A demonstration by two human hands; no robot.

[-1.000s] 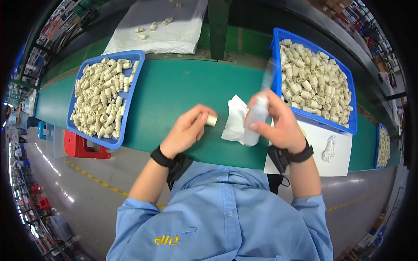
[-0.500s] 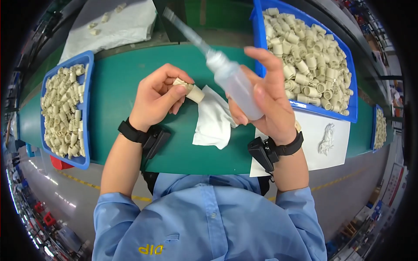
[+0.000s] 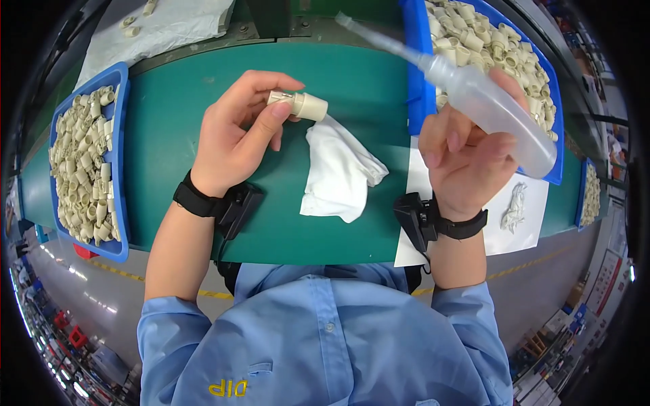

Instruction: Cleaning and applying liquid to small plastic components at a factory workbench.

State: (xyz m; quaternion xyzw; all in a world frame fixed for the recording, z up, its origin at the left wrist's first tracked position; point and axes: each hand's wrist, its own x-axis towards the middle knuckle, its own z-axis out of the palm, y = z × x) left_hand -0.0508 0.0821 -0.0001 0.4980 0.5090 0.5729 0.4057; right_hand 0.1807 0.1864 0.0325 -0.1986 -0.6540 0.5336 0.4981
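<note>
Between the thumb and fingers of my left hand [image 3: 244, 128] is a cream plastic lamp holder [image 3: 308, 106], its wide round end pointing right. My right hand [image 3: 470, 149] is closed round a translucent squeeze bottle [image 3: 497, 111], which lies tilted with its long thin nozzle up and to the left, away from the lamp holder. A white cloth [image 3: 338, 172] lies crumpled on the green table between my hands, just below the lamp holder.
A blue tray [image 3: 120, 169] of similar cream parts stands at the left. At the right is a deeper blue bin [image 3: 418, 101] heaped with more. White paper [image 3: 421, 223] under my right wrist carries a crumpled scrap [image 3: 514, 206]. A white sheet [image 3: 179, 26] lies beyond the table.
The squeeze bottle has moved right, and its nozzle has swung away from the lamp holder. My left hand has raised the lamp holder slightly and turned it nearer to level.
</note>
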